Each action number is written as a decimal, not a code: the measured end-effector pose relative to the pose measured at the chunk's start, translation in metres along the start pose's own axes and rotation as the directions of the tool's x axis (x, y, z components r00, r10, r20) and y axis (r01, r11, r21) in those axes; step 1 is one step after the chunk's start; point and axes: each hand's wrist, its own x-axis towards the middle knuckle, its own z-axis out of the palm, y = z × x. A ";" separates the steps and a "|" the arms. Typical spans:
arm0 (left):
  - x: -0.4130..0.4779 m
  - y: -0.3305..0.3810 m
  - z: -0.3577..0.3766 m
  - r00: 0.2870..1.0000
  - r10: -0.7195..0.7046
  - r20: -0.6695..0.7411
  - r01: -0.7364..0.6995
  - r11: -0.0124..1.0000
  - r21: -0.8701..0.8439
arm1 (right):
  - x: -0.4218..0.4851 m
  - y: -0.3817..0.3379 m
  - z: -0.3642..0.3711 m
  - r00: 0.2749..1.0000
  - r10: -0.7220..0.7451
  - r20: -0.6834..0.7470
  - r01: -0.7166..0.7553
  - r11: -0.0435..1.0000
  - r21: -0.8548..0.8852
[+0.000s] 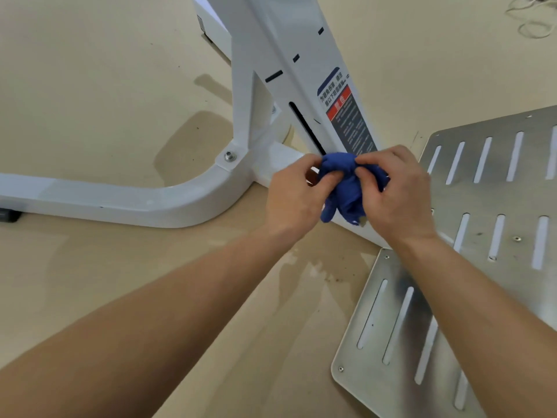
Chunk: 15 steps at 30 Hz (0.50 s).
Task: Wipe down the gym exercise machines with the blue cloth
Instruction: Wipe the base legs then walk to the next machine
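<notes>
A bunched blue cloth (346,188) hangs between both hands in the middle of the view. My left hand (294,197) pinches its left side with thumb and fingers. My right hand (398,194) pinches its upper right part. The cloth is held just in front of the white machine frame (259,55), near the lower end of its slanted upright that carries a red and dark warning label (346,116). A curved white base tube (120,200) runs off to the left along the floor.
A slotted metal footplate (497,176) lies to the right of the upright, and a second slotted plate (391,342) lies at the lower right. The floor (90,86) is beige with damp patches. A bolt (229,156) sits at the frame joint. White cord (530,22) lies at top right.
</notes>
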 end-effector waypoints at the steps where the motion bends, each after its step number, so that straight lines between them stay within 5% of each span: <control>1: -0.002 -0.001 0.005 1.000 -0.016 0.003 0.016 1.000 0.004 | -0.007 0.006 -0.001 0.999 0.032 0.006 -0.032 0.999 -0.016; 9: -0.010 -0.029 0.010 0.993 -0.102 -0.053 0.103 0.994 0.018 | -0.033 -0.005 0.014 0.999 -0.036 -0.010 0.035 0.999 -0.033; 15: 0.005 -0.036 0.029 0.995 -0.096 0.025 0.094 0.991 0.090 | -0.034 0.016 0.010 0.984 0.164 0.069 -0.155 0.981 -0.112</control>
